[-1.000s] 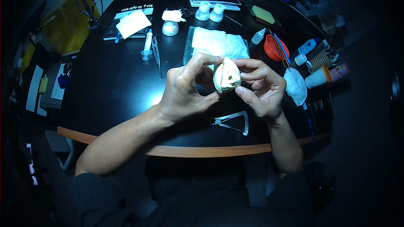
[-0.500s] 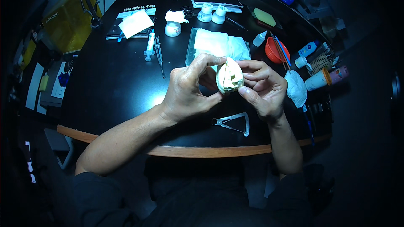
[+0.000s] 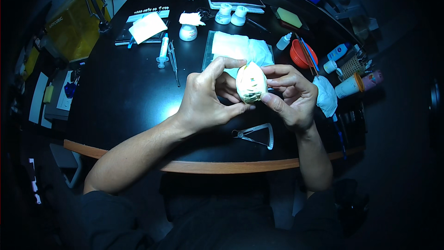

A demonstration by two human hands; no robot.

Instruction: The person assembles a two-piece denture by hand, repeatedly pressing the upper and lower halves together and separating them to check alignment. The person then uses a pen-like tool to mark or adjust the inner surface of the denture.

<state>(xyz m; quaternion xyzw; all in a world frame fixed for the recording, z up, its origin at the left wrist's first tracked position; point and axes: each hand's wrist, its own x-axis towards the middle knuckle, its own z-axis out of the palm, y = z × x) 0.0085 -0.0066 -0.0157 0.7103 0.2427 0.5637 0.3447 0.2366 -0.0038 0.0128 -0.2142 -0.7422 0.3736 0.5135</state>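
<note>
A cream-coloured dental cast is held up between my two hands above the black desk, its surface brightly lit. My left hand grips its left side, thumb below and index finger on top. On the other side, my right hand pinches it between thumb and fingertips. Glare washes out much of the cast's detail. Below the hands lies a metal caliper. Just behind them, white tissue sheets rest on a glass slab.
Tweezers and a syringe lie to the left. White jars stand farther back. At right are a dropper bottle, a red bowl with brushes across it, and a bundled white tissue. A wooden edge borders the desk's front.
The dental cast has turned slightly in my fingers, so a different face of it shows. Both hands keep their hold and have barely moved.
</note>
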